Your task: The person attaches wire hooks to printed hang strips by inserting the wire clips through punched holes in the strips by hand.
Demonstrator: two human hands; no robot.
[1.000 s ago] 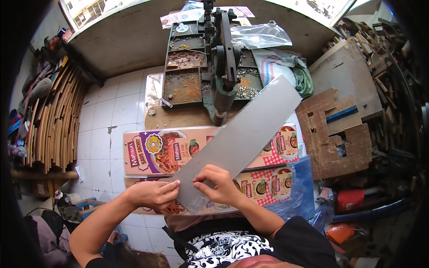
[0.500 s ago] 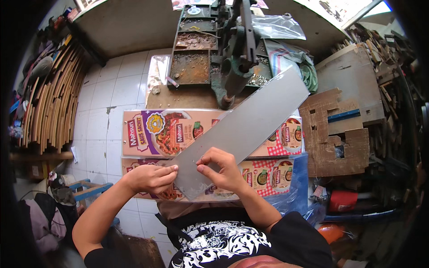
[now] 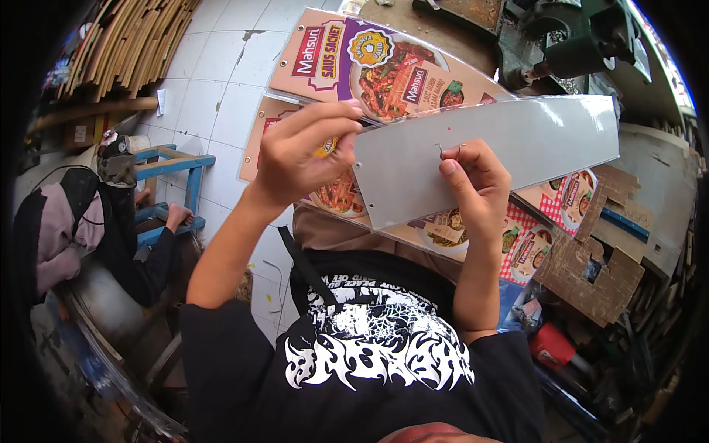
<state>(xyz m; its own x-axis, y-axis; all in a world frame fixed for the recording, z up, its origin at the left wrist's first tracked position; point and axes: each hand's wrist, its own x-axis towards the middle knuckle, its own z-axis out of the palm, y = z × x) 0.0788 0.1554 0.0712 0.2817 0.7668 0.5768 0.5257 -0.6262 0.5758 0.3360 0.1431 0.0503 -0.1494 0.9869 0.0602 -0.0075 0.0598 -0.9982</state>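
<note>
A long grey panel [image 3: 517, 140] with clear film along its edges lies slanted across the printed food-picture boards [image 3: 325, 63]. Small holes show near its left end. My right hand [image 3: 476, 184] is over the panel, thumb and fingers pinching a small thin bent wire [image 3: 441, 150]. My left hand [image 3: 306, 151] is raised at the panel's left end, its fingers drawn together; whatever they may hold is too small or hidden to name. Beneath that hand, part of a second printed board [image 3: 258, 133] shows.
A green metal machine [image 3: 569, 52] stands at the far right. Cut brown board pieces [image 3: 598, 273] lie to the right. On the left are a blue stool frame [image 3: 196, 181], a person's bare foot [image 3: 179, 215] and stacked wooden strips [image 3: 140, 37].
The view has turned, so the panel and boards appear swung round. My left hand has come up off the panel's corner. The right hand keeps its pinch, with the wire now visible.
</note>
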